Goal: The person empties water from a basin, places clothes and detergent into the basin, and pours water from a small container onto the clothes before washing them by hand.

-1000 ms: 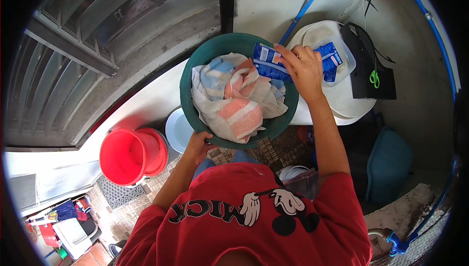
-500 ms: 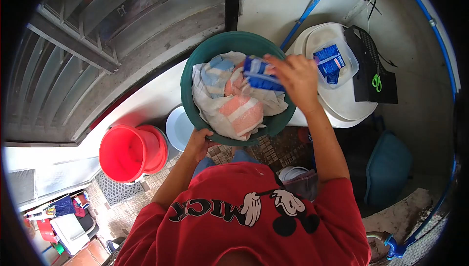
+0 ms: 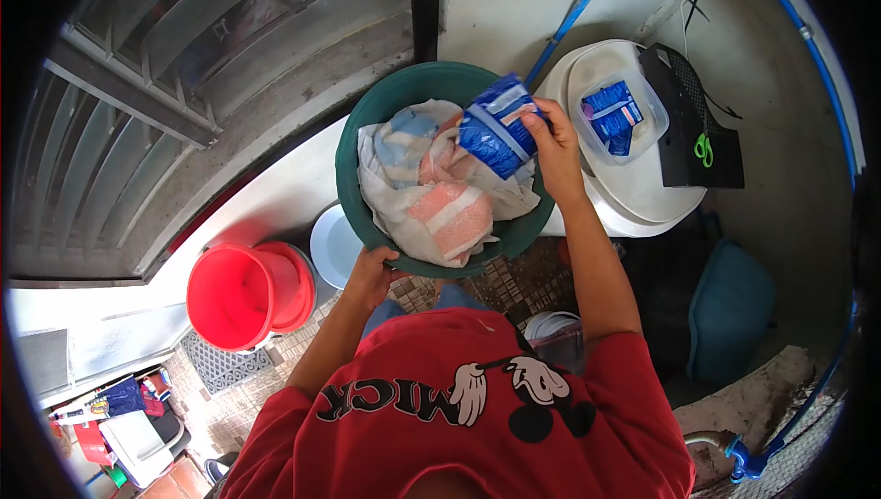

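Observation:
A dark green basin (image 3: 353, 182) holds white, pink and light blue striped cloths (image 3: 450, 215). My left hand (image 3: 372, 276) grips the basin's rim at its near left side, the thumb on top. Over the right part of the basin, my right hand (image 3: 557, 137) holds a blue packet (image 3: 498, 127) by its right side, thumb in front. The packet hangs tilted above the cloths and hides some of them. To the right, a clear plastic tub (image 3: 650, 137) holds more blue packets (image 3: 612, 114).
The tub stands on a white round-cornered lid (image 3: 633, 194). Beside it is a black box (image 3: 720, 155) with green scissors (image 3: 703, 150). Red buckets (image 3: 229, 297) and a pale blue basin (image 3: 332, 247) stand lower left. Louvred windows (image 3: 248, 49) fill the upper left.
My right hand has drawn back slightly and turned, so the packet now shows its broad face, raised and tilted. My left hand keeps its hold on the rim.

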`<state>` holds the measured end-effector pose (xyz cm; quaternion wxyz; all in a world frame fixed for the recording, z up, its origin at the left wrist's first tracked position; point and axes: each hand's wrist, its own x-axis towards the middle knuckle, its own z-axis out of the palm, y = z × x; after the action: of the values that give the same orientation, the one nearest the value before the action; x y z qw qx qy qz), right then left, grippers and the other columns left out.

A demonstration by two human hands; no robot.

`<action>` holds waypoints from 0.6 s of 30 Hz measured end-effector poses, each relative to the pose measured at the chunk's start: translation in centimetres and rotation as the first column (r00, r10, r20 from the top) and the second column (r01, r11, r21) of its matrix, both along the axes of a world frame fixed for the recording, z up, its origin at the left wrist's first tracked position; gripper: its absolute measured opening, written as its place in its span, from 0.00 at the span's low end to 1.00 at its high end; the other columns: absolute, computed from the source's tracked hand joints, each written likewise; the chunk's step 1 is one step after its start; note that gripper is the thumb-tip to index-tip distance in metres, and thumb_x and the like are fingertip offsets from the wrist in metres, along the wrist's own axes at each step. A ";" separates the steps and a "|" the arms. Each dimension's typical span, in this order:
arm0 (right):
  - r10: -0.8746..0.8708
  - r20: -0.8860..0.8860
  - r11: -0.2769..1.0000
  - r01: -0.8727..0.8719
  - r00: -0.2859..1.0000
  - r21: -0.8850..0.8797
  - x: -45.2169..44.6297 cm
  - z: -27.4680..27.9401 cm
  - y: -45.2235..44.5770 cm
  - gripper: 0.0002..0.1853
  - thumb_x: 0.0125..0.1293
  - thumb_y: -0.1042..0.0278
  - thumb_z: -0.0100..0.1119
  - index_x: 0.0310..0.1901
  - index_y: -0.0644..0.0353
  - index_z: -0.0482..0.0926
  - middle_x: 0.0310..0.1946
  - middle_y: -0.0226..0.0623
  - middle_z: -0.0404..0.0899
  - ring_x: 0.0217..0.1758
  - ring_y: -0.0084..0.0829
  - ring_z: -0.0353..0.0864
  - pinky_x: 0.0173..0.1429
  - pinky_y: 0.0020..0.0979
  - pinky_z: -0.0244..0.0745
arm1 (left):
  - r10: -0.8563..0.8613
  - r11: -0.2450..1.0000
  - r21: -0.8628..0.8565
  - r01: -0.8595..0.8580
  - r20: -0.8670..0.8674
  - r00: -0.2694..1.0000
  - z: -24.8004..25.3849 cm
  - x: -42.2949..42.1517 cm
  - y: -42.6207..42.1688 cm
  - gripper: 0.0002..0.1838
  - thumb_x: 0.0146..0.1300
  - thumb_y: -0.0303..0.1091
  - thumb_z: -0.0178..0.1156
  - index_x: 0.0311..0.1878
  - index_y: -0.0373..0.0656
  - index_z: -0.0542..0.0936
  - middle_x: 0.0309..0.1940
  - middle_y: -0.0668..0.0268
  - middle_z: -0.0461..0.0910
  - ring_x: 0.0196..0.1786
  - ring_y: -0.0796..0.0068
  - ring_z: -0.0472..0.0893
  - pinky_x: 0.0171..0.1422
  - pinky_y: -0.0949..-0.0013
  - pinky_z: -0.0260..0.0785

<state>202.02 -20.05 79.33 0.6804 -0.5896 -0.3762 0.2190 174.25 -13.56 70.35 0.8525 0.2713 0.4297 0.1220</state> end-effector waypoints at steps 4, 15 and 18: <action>0.070 -0.427 0.944 0.078 0.902 0.320 0.6 -2.6 -0.3 0.08 0.63 0.62 0.47 0.41 0.53 0.69 0.37 0.26 0.71 0.45 0.21 0.68 0.52 0.27 0.61 | -0.003 1.000 0.001 0.003 0.019 1.000 -0.1 0.0 -0.1 0.26 0.47 0.25 0.47 0.54 0.38 0.60 0.46 0.58 0.68 0.44 0.60 0.73 0.42 0.56 0.71; 0.245 -0.677 0.840 0.196 0.694 0.506 1.1 -2.4 0.3 0.08 0.62 0.57 0.47 0.39 0.49 0.68 0.30 0.27 0.71 0.37 0.23 0.71 0.43 0.29 0.68 | 0.017 1.000 -0.006 -0.017 0.026 1.000 -0.5 0.2 0.1 0.26 0.44 0.23 0.49 0.51 0.39 0.62 0.45 0.59 0.69 0.44 0.57 0.73 0.43 0.55 0.73; -0.151 -0.543 0.801 0.424 0.826 0.422 6.8 -1.4 -2.5 0.12 0.59 0.58 0.52 0.42 0.51 0.68 0.37 0.26 0.73 0.42 0.23 0.71 0.47 0.30 0.68 | 0.019 1.000 -0.003 -0.019 0.012 1.000 -0.7 -0.7 0.1 0.24 0.44 0.22 0.48 0.50 0.36 0.63 0.43 0.58 0.70 0.43 0.57 0.74 0.43 0.55 0.73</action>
<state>208.84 -22.55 77.94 0.9123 -0.3584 -0.1418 0.1381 173.51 -13.48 69.69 0.8544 0.2652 0.4272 0.1309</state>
